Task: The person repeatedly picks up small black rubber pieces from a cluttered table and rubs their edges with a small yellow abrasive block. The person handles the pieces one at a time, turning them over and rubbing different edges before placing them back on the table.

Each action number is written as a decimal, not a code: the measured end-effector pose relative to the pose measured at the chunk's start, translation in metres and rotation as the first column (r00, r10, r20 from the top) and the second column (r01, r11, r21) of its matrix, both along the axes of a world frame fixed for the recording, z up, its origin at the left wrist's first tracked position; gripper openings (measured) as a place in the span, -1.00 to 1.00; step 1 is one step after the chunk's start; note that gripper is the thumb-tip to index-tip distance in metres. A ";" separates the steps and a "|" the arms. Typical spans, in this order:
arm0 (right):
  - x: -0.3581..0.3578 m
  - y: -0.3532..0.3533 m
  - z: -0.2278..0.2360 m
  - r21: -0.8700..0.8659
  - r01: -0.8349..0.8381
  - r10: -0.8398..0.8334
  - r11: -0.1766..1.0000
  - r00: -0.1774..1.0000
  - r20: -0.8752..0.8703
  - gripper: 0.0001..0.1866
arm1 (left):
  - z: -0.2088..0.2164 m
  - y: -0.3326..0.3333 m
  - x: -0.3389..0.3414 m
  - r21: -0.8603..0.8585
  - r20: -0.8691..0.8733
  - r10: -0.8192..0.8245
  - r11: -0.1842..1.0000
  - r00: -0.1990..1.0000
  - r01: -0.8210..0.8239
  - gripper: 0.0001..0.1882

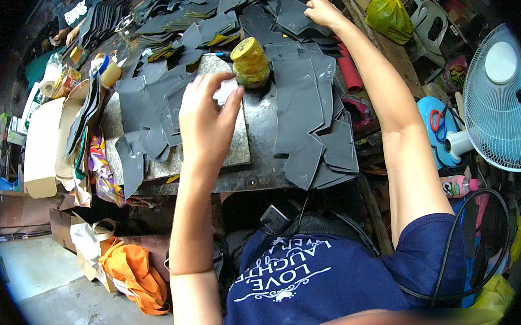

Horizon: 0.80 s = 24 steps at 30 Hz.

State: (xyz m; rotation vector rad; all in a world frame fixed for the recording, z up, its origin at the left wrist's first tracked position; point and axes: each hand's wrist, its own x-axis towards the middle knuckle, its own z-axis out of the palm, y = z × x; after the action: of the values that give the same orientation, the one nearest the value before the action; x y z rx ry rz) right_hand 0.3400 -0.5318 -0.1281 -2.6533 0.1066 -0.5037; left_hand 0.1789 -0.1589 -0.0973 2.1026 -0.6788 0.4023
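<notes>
My left hand (205, 109) is raised over the near middle of the table, with thumb and forefinger curved apart and nothing visible between them. Just beyond its fingertips stands a yellow-lidded, stained jar (250, 63). Below and left of this hand lie flat dark grey cut pieces (147, 104) on a speckled stone slab (235, 149). My right arm reaches far forward. With its forefinger stretched out, my right hand (322, 10) is over a heap of dark pieces (294, 16) at the far right; whether it touches them I cannot tell. More overlapping dark pieces (298, 93) lie right of the jar.
An open cardboard box (45, 147) stands at the table's left. A white fan (494, 98), a pink-capped bottle (458, 186) and a yellow-green bag (389, 17) are on the right. An orange bag (134, 277) sits low left. Another person's hand (72, 35) shows far left.
</notes>
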 end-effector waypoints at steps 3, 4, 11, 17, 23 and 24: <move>0.001 -0.006 -0.031 -0.205 0.110 -0.140 0.973 0.980 -0.142 -0.08 | -0.006 -0.021 0.034 0.082 0.204 0.040 0.995 0.978 -0.058 -0.66; -0.003 -0.005 -0.036 -0.306 0.110 -0.157 0.946 0.978 -0.134 -0.01 | -0.009 -0.028 0.044 0.085 0.190 0.044 0.994 0.981 -0.061 -0.62; -0.035 0.019 0.017 0.063 -0.275 0.277 0.959 0.961 -0.019 -0.28 | -0.026 -0.051 0.082 0.149 0.096 0.031 0.988 0.995 -0.045 -0.60; -0.087 0.093 0.070 -0.307 -0.657 0.590 0.688 0.753 -0.291 -0.49 | -0.022 -0.048 0.086 0.044 -0.089 0.118 0.992 0.989 -0.114 -0.66; -0.091 0.157 0.064 -0.542 -0.453 0.272 0.707 0.883 -0.383 -0.42 | -0.023 -0.049 0.082 -0.025 -0.071 0.123 0.992 0.990 -0.125 -0.68; -0.089 0.162 0.065 -0.552 -0.429 0.221 0.715 0.888 -0.403 -0.43 | -0.023 -0.049 0.082 -0.019 -0.046 0.135 0.991 0.990 -0.136 -0.68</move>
State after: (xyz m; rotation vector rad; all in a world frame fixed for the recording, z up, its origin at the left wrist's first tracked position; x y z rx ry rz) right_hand 0.2510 -0.3698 -0.0633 -3.2847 -0.5412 0.0318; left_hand 0.2609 -0.2081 -0.1203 2.1372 -0.5052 0.4341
